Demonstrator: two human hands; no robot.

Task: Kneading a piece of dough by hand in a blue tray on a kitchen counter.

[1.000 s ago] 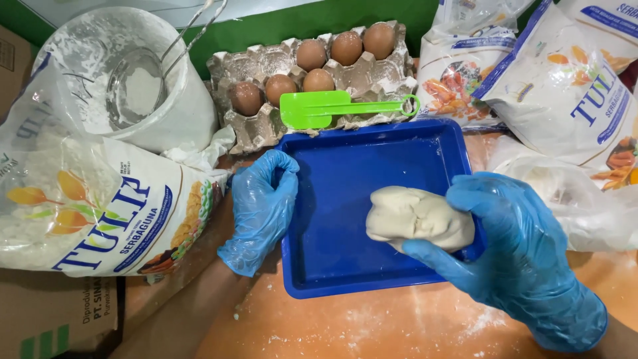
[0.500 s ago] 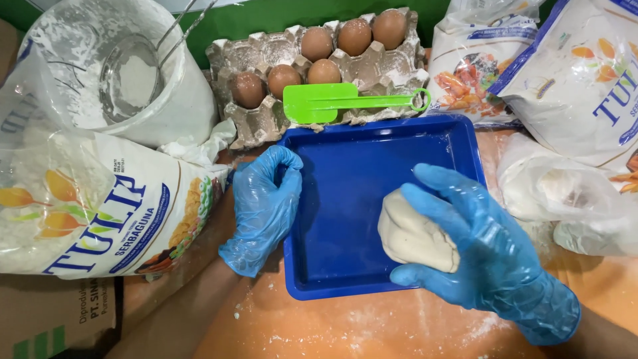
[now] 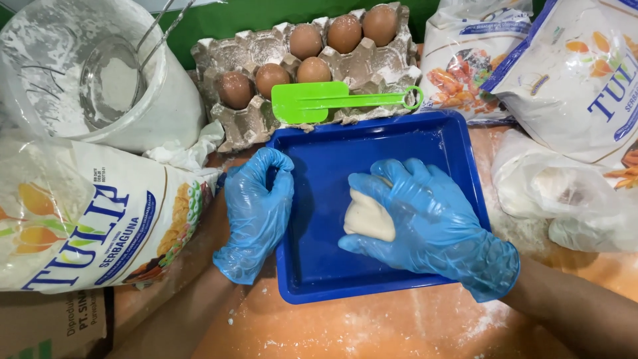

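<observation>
Since 0.5 s earlier, the right hand [image 3: 425, 223] had shifted toward the middle of the blue tray [image 3: 372, 149], carrying the dough [image 3: 369, 218] with it, and now covered more of the lump.

Nearest the person, the orange table [image 3: 372, 329] showed a dusting of flour along its near edge. Both hands wore blue gloves. The right hand lay over the pale dough with its fingers curled around it, pressing it against the tray floor; the dough sat at about the middle of the tray. The left hand [image 3: 256, 213] gripped the tray's left rim, fingers bent over the edge and closed on it.

At the table's left side lay a printed flour bag [image 3: 86, 219] on its side, with a floured glass jar [image 3: 100, 80] behind it. Beyond the tray's far edge, a green spatula [image 3: 312, 102] rested on a grey egg carton [image 3: 229, 50] holding 6 brown eggs [image 3: 306, 41]. At the far right corner stood 2 more printed bags [image 3: 571, 86], with a clear plastic bag [image 3: 565, 193] just in front of them.
</observation>
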